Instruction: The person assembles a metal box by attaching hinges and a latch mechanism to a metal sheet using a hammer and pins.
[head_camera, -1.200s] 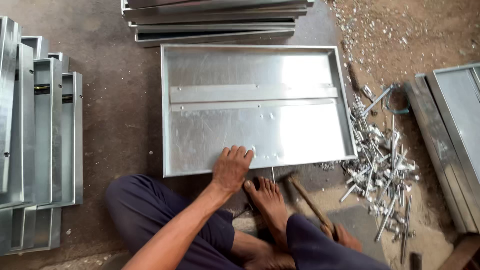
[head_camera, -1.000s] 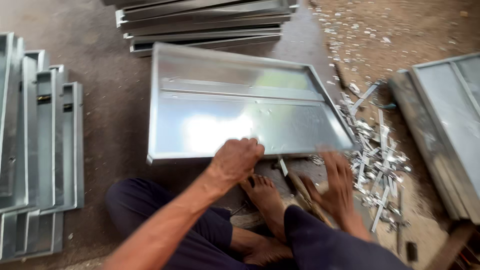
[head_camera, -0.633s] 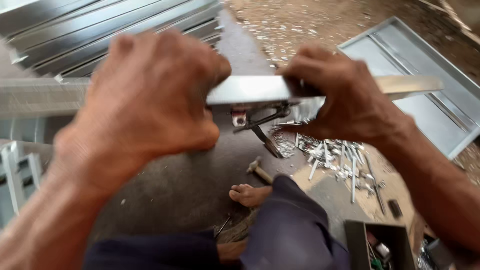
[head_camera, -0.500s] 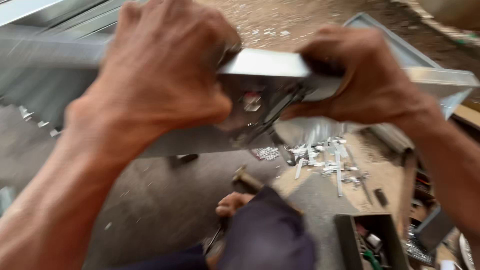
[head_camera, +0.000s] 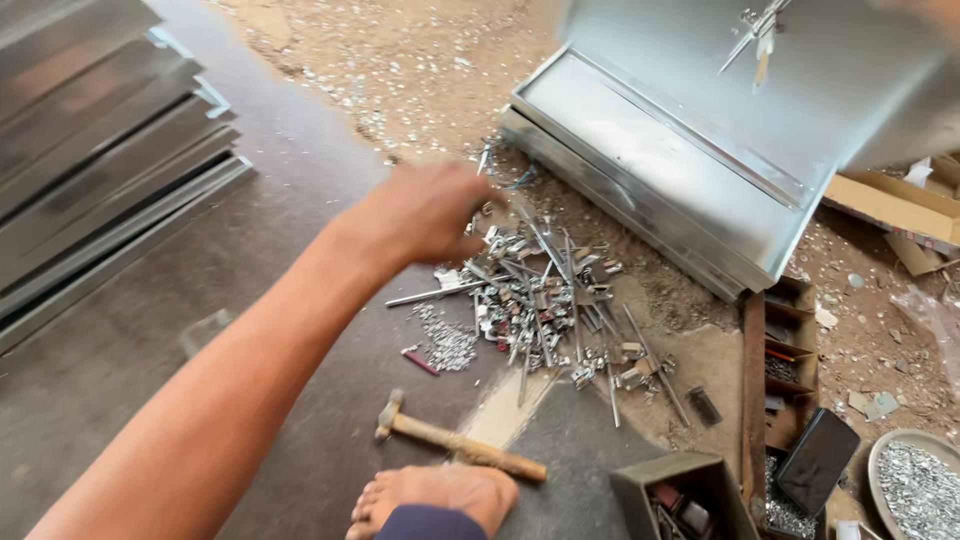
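My left hand (head_camera: 420, 212) reaches out over a pile of metal rods and small hardware (head_camera: 540, 300) on the floor. Its fingers are loosely bent and nothing shows in them. A galvanised metal tray (head_camera: 850, 90) hangs tilted at the top right, with a latch piece on its face. Only a sliver of my right hand (head_camera: 930, 8) shows at the top right edge, on that tray. Below the raised tray lies another flat metal tray (head_camera: 640, 170).
A wooden-handled hammer (head_camera: 455, 445) lies by my bare foot (head_camera: 435, 495). Stacked metal trays (head_camera: 90, 150) fill the left side. A wooden compartment box (head_camera: 780, 360), a dark parts box (head_camera: 680, 495) and a bowl of small metal bits (head_camera: 915, 480) sit at the lower right.
Both hands lifted the tray off the floor and swung it to the right. My left hand has let go and moved down over the hardware pile.
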